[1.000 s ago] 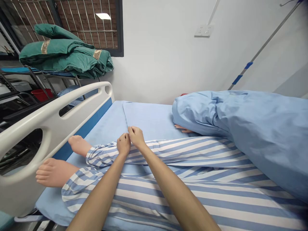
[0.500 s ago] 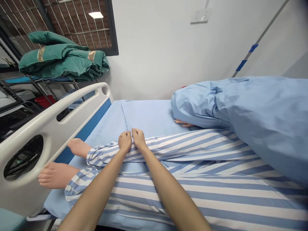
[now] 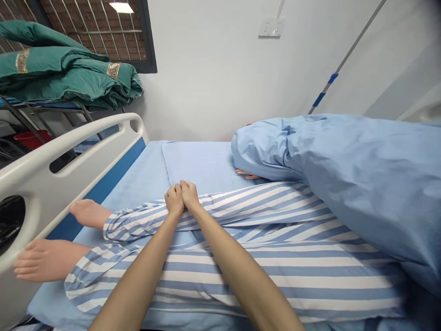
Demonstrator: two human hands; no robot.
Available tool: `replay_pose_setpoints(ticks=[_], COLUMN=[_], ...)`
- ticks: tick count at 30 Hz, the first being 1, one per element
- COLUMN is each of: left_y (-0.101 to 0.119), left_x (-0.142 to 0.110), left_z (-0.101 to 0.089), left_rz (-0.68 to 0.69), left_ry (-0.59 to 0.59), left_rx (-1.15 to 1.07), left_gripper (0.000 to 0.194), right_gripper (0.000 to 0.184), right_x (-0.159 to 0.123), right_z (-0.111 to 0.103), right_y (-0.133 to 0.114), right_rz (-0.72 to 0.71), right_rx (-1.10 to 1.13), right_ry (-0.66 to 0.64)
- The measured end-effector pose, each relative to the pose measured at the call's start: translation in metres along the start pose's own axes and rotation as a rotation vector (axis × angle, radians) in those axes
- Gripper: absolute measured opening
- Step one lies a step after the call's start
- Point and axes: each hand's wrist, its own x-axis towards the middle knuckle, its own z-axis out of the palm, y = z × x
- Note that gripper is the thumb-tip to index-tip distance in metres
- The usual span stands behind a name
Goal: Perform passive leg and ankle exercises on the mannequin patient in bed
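My left hand [image 3: 174, 199] and my right hand [image 3: 189, 195] are side by side, touching each other, on the far lower leg of a manikin in striped pajama trousers [image 3: 262, 202]. Both are closed, their fingers curled over the far side of the leg; the fingertips are hidden. My forearms reach across the near striped leg [image 3: 200, 271]. Two bare manikin feet, the far one [image 3: 90, 213] and the near one [image 3: 51, 259], stick out of the trouser cuffs at the left. A blue quilt [image 3: 327, 151] covers the body on the right, and a manikin hand [image 3: 247, 174] shows under its edge.
The manikin lies on a bed with a light blue sheet [image 3: 200, 161]. A white footboard [image 3: 99, 133] with cut-out grips stands at the left. Behind it, folded green quilts [image 3: 79, 76] lie on a rack by a barred window. A white wall with a socket panel [image 3: 271, 27] rises beyond.
The camera view has turned to the right, so the bed and footboard shift left in view. My hands have drawn together until they touch, still on the far leg.
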Motion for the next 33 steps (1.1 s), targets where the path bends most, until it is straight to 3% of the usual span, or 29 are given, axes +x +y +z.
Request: replay_pose_setpoints(ticks=[5, 9, 13, 17, 21, 26, 33], left_y=[0.005, 0.005, 0.002, 0.005, 0.024, 0.050, 0.047], left_x=[-0.002, -0.003, -0.005, -0.006, 0.000, -0.003, -0.024], left_z=[0.002, 0.005, 0.007, 0.007, 0.011, 0.030, 0.045], left_rz=[-0.011, 0.006, 0.019, 0.029, 0.003, 0.028, 0.082], left_ry=[-0.013, 0.007, 0.004, -0.011, -0.032, -0.027, -0.083], left_rx=[0.070, 0.107, 0.136, 0.198, 0.178, 0.009, 0.249], left_gripper=[0.035, 0.035, 0.036, 0.035, 0.035, 0.036, 0.038], right_gripper=[0.037, 0.038, 0.038, 0.039, 0.039, 0.036, 0.032], right_x=[0.005, 0.003, 0.001, 0.002, 0.002, 0.007, 0.016], right_z=[-0.030, -0.048, -0.053, -0.053, -0.055, -0.059, -0.057], right_y=[-0.013, 0.003, 0.020, 0.021, 0.018, 0.020, 0.029], right_rz=[-0.211, -0.205, -0.168, -0.157, -0.141, -0.093, 0.030], right_rx=[-0.310, -0.340, -0.277, -0.223, -0.139, 0.041, 0.242], right_ry=[-0.079, -0.046, -0.028, 0.000, 0.025, 0.026, 0.149])
